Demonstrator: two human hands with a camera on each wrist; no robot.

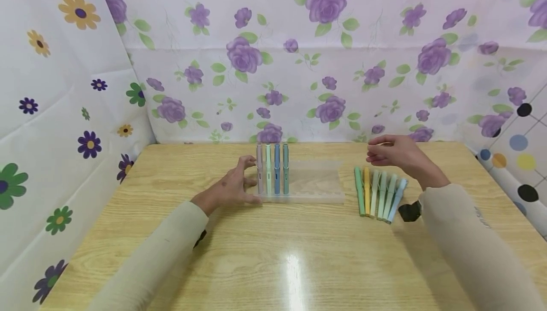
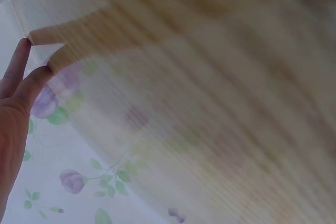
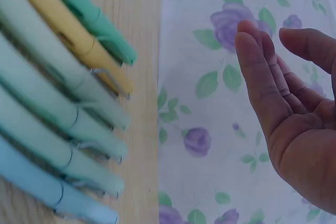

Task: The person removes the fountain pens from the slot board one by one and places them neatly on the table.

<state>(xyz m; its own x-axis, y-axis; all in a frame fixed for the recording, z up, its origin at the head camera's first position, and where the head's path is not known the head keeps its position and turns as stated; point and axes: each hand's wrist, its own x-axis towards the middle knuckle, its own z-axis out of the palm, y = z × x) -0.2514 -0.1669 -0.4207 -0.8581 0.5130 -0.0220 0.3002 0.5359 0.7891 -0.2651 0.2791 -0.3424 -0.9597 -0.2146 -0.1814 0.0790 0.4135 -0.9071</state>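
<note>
A clear plastic pen rack (image 1: 316, 198) lies on the table, with several capped pens side by side at its left end: a mauve pen (image 1: 259, 171), a mint pen (image 1: 268, 171), a blue pen (image 1: 277, 171) and a teal pen (image 1: 286, 171). My left hand (image 1: 232, 185) spreads its thumb and fingers at the rack's left end; in the left wrist view two fingertips touch a clear edge. Empty, my right hand (image 1: 395, 153) hovers just beyond the loose pens, thumb apart from its loosely bent fingers (image 3: 257, 77).
Right of the rack lies a row of loose pens: a green pen (image 1: 359, 192), a yellow pen (image 1: 367, 192), several pale green ones and a light blue pen (image 1: 397, 201). Flowered sheets (image 1: 299, 73) stand behind and beside the wooden table (image 1: 239, 263).
</note>
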